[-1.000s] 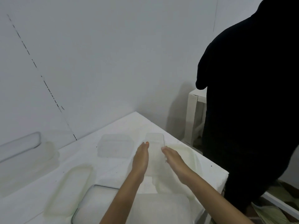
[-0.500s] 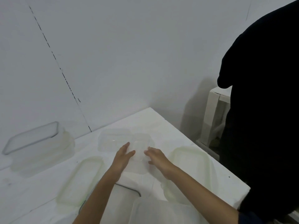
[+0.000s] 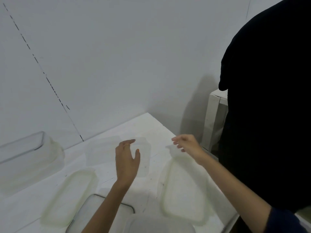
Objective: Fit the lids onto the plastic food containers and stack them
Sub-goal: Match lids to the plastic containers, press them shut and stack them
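On the tabletop point(image 3: 148, 125), two small containers point(image 3: 144, 155) sit side by side near the far corner. A lid point(image 3: 70, 195) lies toward the left edge, another lid point(image 3: 183, 190) along the right edge. A large container point(image 3: 28, 158) stands far left.

Clear tabletop between two raised hands

Bare table point(image 3: 156, 130) lies beyond the left hand point(image 3: 127, 163); a pale lid point(image 3: 183, 190) lies under the right hand point(image 3: 187, 143), a dark figure point(image 3: 269, 115) close beside it.

Clear, glossy plastic containers point(image 3: 30, 158) — frosted, matt lids point(image 3: 72, 195) — on a smooth white table point(image 3: 148, 125).
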